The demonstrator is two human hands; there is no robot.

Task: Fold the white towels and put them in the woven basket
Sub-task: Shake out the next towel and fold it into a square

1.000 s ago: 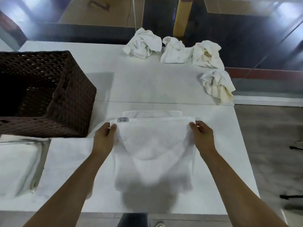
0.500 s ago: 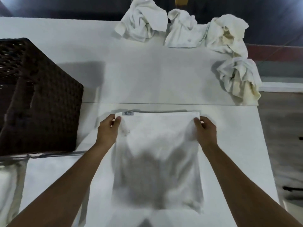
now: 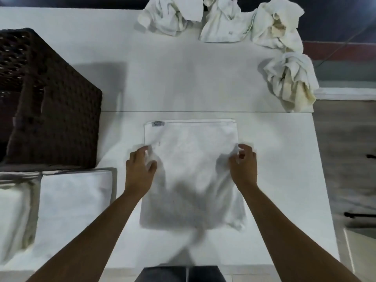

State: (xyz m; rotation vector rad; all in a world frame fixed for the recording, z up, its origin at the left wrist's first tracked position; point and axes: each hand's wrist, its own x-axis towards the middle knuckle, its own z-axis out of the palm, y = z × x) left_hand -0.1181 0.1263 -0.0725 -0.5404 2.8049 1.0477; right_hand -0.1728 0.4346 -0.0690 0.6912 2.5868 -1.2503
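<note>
Head view: mid-fold on one towel [image 3: 191, 171], lying flat on the worktop [image 3: 173, 82] in front of the body, tag at its far left corner, near edge rumpled and blurred. Left hand [image 3: 138, 169] at the towel's left edge, right hand [image 3: 244, 165] at its right edge, both about halfway along the sides. Left fingers [image 3: 142, 152] curled, cloth bunched between them and the thumb: a pinch, by the look of it. Right fingers [image 3: 245, 149] curled in a loose claw against the edge; cannot tell whether gripping cloth or only touching it.

Probably the start of the next fold. Calls for a firm hold on both side edges, then bringing one half squarely over the other with edges matched, since soft cloth sags and skews.

Basket [image 3: 46, 102] at the left, well apart from the towel. Four crumpled towels [image 3: 223, 19] unfolded along the far and right edges, so plenty left.
</note>
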